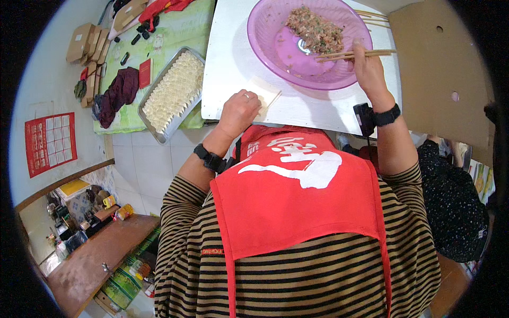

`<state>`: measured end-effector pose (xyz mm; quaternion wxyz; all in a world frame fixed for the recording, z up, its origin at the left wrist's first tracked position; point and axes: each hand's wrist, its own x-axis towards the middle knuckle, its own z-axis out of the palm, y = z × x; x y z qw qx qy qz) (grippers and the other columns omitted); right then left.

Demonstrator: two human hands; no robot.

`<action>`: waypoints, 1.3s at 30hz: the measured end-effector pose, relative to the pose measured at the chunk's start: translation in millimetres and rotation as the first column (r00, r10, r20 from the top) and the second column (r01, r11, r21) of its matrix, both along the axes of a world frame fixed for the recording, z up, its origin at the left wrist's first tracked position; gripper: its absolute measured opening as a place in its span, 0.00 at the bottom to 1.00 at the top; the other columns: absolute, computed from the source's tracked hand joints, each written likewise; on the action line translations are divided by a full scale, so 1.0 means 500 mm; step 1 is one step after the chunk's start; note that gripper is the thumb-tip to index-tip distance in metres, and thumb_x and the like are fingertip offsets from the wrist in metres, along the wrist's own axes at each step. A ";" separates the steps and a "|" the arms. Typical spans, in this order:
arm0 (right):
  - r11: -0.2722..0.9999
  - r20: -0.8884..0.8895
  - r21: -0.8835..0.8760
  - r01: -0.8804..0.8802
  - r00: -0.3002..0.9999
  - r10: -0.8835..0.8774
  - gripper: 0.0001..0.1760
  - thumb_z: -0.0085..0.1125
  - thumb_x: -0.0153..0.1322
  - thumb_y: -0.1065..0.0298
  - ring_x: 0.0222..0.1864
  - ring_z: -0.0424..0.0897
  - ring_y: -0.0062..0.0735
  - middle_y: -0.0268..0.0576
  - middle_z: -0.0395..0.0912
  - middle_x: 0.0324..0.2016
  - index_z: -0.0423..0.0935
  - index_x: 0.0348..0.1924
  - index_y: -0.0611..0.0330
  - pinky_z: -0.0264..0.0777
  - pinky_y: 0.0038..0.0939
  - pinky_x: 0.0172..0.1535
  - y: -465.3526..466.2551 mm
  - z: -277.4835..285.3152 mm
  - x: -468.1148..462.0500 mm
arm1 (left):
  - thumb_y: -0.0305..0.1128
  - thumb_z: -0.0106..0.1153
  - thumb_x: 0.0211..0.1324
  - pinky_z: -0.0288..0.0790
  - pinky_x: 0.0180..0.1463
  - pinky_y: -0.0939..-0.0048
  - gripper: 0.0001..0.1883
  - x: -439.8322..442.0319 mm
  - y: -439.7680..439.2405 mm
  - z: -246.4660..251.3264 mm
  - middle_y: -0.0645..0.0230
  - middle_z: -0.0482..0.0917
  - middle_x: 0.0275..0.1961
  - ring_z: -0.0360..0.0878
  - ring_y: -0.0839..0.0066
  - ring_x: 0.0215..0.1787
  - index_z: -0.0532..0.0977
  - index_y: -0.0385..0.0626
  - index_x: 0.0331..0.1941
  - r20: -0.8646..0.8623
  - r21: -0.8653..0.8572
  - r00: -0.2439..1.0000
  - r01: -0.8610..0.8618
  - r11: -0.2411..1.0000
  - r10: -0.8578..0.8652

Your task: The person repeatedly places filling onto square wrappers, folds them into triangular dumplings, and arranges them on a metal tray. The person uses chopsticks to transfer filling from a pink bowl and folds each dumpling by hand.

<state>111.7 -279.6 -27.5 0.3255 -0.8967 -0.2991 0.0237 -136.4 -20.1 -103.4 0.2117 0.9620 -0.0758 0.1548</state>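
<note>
My right hand (370, 71) grips a pair of wooden chopsticks (334, 56) over the near right rim of a purple plastic basin (274, 67). Their tips point left, close to a mound of ground filling (312, 30) with green bits in it. On the white board (222, 59), my left hand (240, 112) rests with curled fingers at the left side of pale, flat dough wrappers (267, 90). The back of that hand hides what its fingertips do. Further left, a metal tray (159, 137) carries close rows of small pale dumplings (175, 89).
The tray sits on a green-covered surface (179, 26) beside a red booklet (145, 73) and dark cloth (121, 93). More thin sticks (372, 18) lie behind the basin. A cardboard panel (433, 71) stands at the right. Black speckled fabric (453, 202) is near my right elbow.
</note>
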 end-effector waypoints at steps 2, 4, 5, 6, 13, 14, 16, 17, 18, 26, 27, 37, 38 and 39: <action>0.993 0.174 -0.109 -0.044 0.983 0.062 0.25 0.40 0.77 0.49 0.34 0.80 0.60 0.57 0.81 0.29 0.77 0.34 0.61 0.73 0.49 0.38 0.029 0.002 -0.006 | 0.26 0.64 0.49 0.75 0.41 0.61 0.06 0.001 0.002 -0.002 0.65 0.81 0.37 0.78 0.62 0.39 0.76 0.45 0.31 0.019 0.001 1.000 0.013 1.000 -0.013; 0.991 -0.008 -0.125 -0.050 0.999 0.050 0.24 0.44 0.76 0.48 0.33 0.80 0.58 0.56 0.81 0.27 0.77 0.34 0.60 0.72 0.49 0.37 0.045 0.011 -0.018 | 0.26 0.64 0.49 0.75 0.41 0.62 0.05 0.003 0.006 -0.002 0.65 0.80 0.37 0.78 0.61 0.40 0.76 0.45 0.31 -0.001 -0.042 1.000 0.009 0.999 -0.009; 0.992 -0.088 -0.092 -0.081 0.993 0.073 0.23 0.45 0.76 0.48 0.32 0.80 0.57 0.55 0.81 0.26 0.78 0.34 0.59 0.72 0.50 0.36 0.049 0.016 -0.024 | 0.26 0.64 0.49 0.75 0.42 0.62 0.05 0.004 0.008 -0.002 0.65 0.80 0.36 0.78 0.61 0.40 0.77 0.45 0.31 -0.016 -0.066 1.000 0.004 0.998 -0.005; 0.986 -0.076 -0.155 -0.052 0.996 0.041 0.22 0.47 0.75 0.48 0.32 0.80 0.57 0.55 0.80 0.26 0.78 0.33 0.59 0.72 0.49 0.35 0.054 0.018 -0.031 | 0.26 0.64 0.50 0.75 0.42 0.63 0.05 0.002 0.008 -0.001 0.65 0.80 0.36 0.78 0.61 0.40 0.77 0.45 0.31 -0.046 -0.120 0.999 -0.014 0.993 0.009; 1.000 -0.066 -0.007 -0.010 0.998 0.009 0.19 0.56 0.74 0.52 0.26 0.79 0.44 0.48 0.80 0.22 0.80 0.31 0.60 0.70 0.40 0.30 0.077 0.038 -0.063 | 0.29 0.65 0.55 0.74 0.42 0.70 0.06 0.015 0.051 0.000 0.63 0.79 0.35 0.79 0.70 0.36 0.79 0.41 0.34 -0.422 -0.409 0.907 -0.192 0.892 0.001; 0.999 -0.110 0.026 0.047 0.993 -0.044 0.19 0.56 0.74 0.53 0.24 0.79 0.40 0.46 0.80 0.21 0.80 0.31 0.60 0.70 0.37 0.29 0.081 0.046 -0.067 | 0.29 0.65 0.55 0.74 0.42 0.71 0.06 0.019 0.056 -0.004 0.64 0.79 0.35 0.79 0.72 0.36 0.79 0.40 0.35 -0.442 -0.425 0.897 -0.207 0.881 -0.002; 0.954 -0.157 0.281 0.108 0.985 -0.065 0.19 0.56 0.75 0.54 0.25 0.78 0.30 0.41 0.80 0.20 0.81 0.32 0.63 0.68 0.32 0.29 0.076 0.074 -0.094 | 0.30 0.64 0.57 0.74 0.42 0.73 0.07 0.026 0.060 -0.007 0.67 0.79 0.35 0.78 0.77 0.36 0.79 0.40 0.36 -0.507 -0.537 0.861 -0.276 0.797 -0.043; 0.904 -0.180 0.410 0.120 0.982 -0.049 0.19 0.55 0.76 0.55 0.25 0.78 0.26 0.38 0.79 0.20 0.81 0.32 0.64 0.68 0.30 0.28 0.069 0.090 -0.111 | 0.30 0.64 0.57 0.73 0.42 0.75 0.07 0.027 0.061 -0.008 0.68 0.80 0.35 0.78 0.79 0.36 0.79 0.39 0.36 -0.556 -0.575 0.829 -0.329 0.749 -0.063; 0.866 -0.267 0.470 0.172 0.963 -0.047 0.19 0.53 0.77 0.57 0.22 0.76 0.19 0.33 0.78 0.19 0.80 0.32 0.64 0.66 0.24 0.25 0.061 0.107 -0.122 | 0.30 0.64 0.58 0.73 0.42 0.76 0.08 0.027 0.064 -0.008 0.69 0.80 0.35 0.77 0.81 0.36 0.79 0.39 0.37 -0.550 -0.613 0.831 -0.337 0.715 -0.080; 0.885 -0.439 0.331 -0.327 0.777 0.452 0.13 0.53 0.76 0.62 0.16 0.72 0.18 0.34 0.75 0.16 0.77 0.30 0.59 0.65 0.24 0.17 0.087 0.083 -0.212 | 0.31 0.64 0.60 0.72 0.45 0.78 0.09 0.039 0.090 -0.011 0.73 0.82 0.35 0.76 0.84 0.38 0.80 0.39 0.41 -0.641 -0.695 0.753 -0.487 0.529 -0.148; 0.863 -0.401 0.360 -0.356 0.776 0.487 0.13 0.53 0.76 0.63 0.15 0.72 0.18 0.35 0.75 0.16 0.77 0.30 0.59 0.65 0.24 0.18 0.094 0.072 -0.215 | 0.31 0.64 0.60 0.72 0.45 0.78 0.09 0.040 0.093 -0.012 0.73 0.82 0.35 0.76 0.84 0.38 0.80 0.39 0.41 -0.644 -0.691 0.751 -0.490 0.531 -0.146; 0.917 -0.476 0.244 -0.315 0.785 0.396 0.13 0.54 0.76 0.64 0.14 0.73 0.17 0.35 0.77 0.15 0.77 0.29 0.62 0.66 0.22 0.16 0.089 0.082 -0.210 | 0.28 0.63 0.59 0.73 0.43 0.77 0.06 0.039 0.071 -0.025 0.71 0.81 0.35 0.77 0.82 0.37 0.79 0.38 0.38 -0.581 -0.558 0.811 -0.333 0.760 -0.071; 0.906 -0.451 0.271 -0.325 0.789 0.418 0.14 0.54 0.76 0.64 0.15 0.73 0.17 0.35 0.77 0.15 0.77 0.29 0.61 0.66 0.22 0.16 0.090 0.078 -0.213 | 0.27 0.62 0.58 0.73 0.43 0.77 0.06 0.039 0.070 -0.025 0.71 0.81 0.34 0.77 0.82 0.37 0.78 0.38 0.38 -0.581 -0.561 0.811 -0.337 0.756 -0.069; 0.894 -0.426 0.297 -0.336 0.791 0.439 0.14 0.54 0.76 0.63 0.15 0.73 0.17 0.35 0.77 0.15 0.76 0.29 0.61 0.66 0.22 0.17 0.091 0.074 -0.215 | 0.27 0.62 0.58 0.73 0.43 0.77 0.06 0.039 0.069 -0.024 0.70 0.81 0.34 0.77 0.82 0.37 0.78 0.38 0.38 -0.573 -0.581 0.815 -0.333 0.743 -0.082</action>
